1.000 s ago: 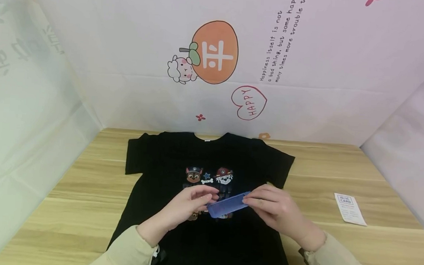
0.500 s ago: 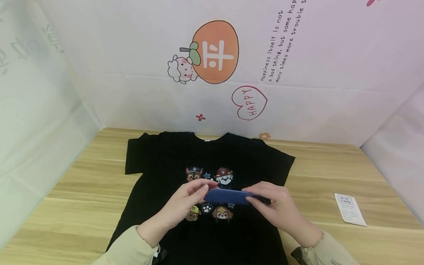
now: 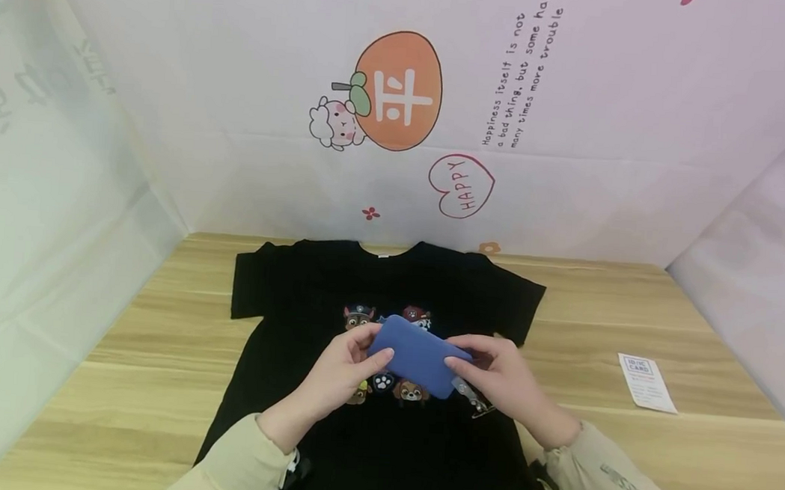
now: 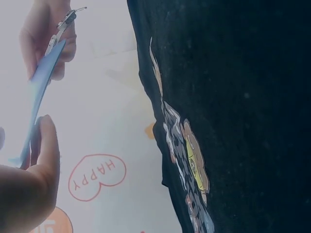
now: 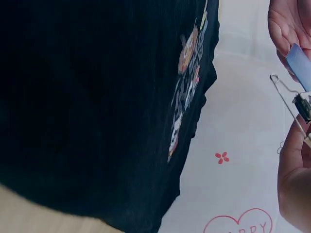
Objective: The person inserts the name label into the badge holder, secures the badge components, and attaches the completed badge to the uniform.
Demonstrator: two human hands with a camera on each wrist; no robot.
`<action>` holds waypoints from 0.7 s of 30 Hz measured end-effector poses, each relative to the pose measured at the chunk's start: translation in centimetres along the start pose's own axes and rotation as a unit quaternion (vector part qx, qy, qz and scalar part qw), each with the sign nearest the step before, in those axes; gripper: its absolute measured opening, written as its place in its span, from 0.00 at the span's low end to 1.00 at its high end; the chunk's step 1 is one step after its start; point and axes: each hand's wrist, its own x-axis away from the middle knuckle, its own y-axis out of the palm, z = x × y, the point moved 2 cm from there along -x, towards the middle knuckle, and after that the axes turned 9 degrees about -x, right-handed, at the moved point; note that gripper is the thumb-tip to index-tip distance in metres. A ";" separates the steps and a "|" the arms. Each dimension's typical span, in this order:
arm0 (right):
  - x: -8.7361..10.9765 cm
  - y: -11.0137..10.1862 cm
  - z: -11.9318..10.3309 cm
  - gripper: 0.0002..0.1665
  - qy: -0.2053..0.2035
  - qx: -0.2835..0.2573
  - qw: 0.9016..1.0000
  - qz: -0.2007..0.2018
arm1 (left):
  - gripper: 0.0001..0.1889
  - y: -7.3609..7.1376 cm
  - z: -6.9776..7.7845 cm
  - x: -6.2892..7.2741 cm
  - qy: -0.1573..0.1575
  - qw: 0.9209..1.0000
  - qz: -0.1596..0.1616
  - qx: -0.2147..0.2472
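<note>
A blue badge holder (image 3: 419,355) is held flat side up over the black T-shirt (image 3: 380,454) in the head view. My left hand (image 3: 347,366) pinches its left end, thumb on top and fingers beneath. The right hand (image 3: 499,375) pinches the other end the same way. From that right end hangs a metal clip (image 3: 471,397) on a short clear strap. In the left wrist view the badge holder (image 4: 41,90) shows nearly edge-on between both hands. The right wrist view catches the clip (image 5: 302,104) close up, with a corner of the blue badge holder (image 5: 297,65) behind it.
A white paper card (image 3: 648,383) printed "ID/IC CARD" lies on the wooden table (image 3: 710,459) at the right. The T-shirt, with cartoon dogs printed on its chest, is spread flat. White printed cloth (image 3: 261,184) walls the table's back and sides.
Both hands have turned the badge holder: first its recessed side showed, then its edge, and now its smooth blue face. The clip has come into sight by the right hand.
</note>
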 end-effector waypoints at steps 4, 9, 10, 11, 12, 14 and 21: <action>-0.2 0.3 0.2 0.13 0.013 -0.013 1.000 -0.007 | 0.20 0.0 0.2 -0.1 -0.012 1.000 0.014 0.002; -0.3 0.7 0.2 0.13 0.023 -0.019 0.999 -0.018 | 0.18 0.0 0.0 -0.1 -0.024 0.999 0.035 -0.021; -0.2 0.7 0.3 0.13 0.026 -0.020 0.999 -0.021 | 0.17 0.0 -0.1 -0.1 -0.027 0.999 0.038 -0.023; -0.2 0.8 0.3 0.13 0.028 -0.020 0.999 -0.024 | 0.16 0.0 -0.2 -0.2 -0.029 0.998 0.041 -0.023; -0.2 0.8 0.4 0.13 0.029 -0.020 0.999 -0.026 | 0.15 0.0 -0.3 -0.2 -0.030 0.998 0.043 -0.023; -0.2 0.9 0.5 0.13 0.029 -0.023 0.999 -0.028 | 0.14 0.0 -0.4 -0.2 -0.034 0.998 0.048 -0.021; -0.2 0.4 0.4 0.15 0.019 -0.089 0.996 -0.007 | 0.13 -0.2 -0.4 -0.1 -0.039 0.996 0.078 -0.010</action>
